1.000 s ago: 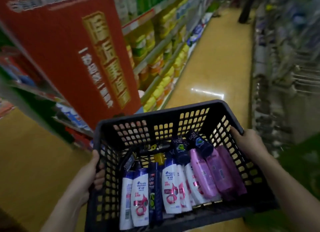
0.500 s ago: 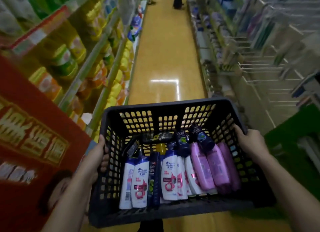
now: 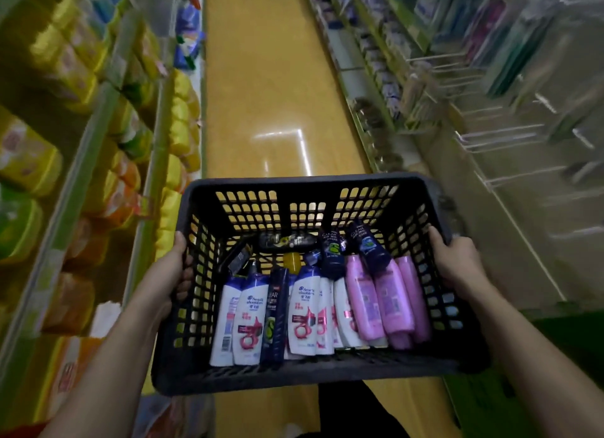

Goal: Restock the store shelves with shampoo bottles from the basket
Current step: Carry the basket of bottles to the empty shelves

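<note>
I carry a black plastic basket in front of me over the aisle floor. My left hand grips its left wall and my right hand grips its right wall. Inside lie several white shampoo bottles with pink swirls, pink bottles on the right, and dark blue bottles toward the far side. One dark flat bottle lies across the back, and a slim dark blue one stands among the white ones.
Shelves packed with yellow, green and orange packs line the left of the aisle. On the right a rack with metal pegs and hanging packets runs along. The yellow floor stretches ahead between them. A green surface shows at lower right.
The view has swung right from the red sign at the aisle end into the aisle itself. The sign has left view. Both hands keep their grip on the basket.
</note>
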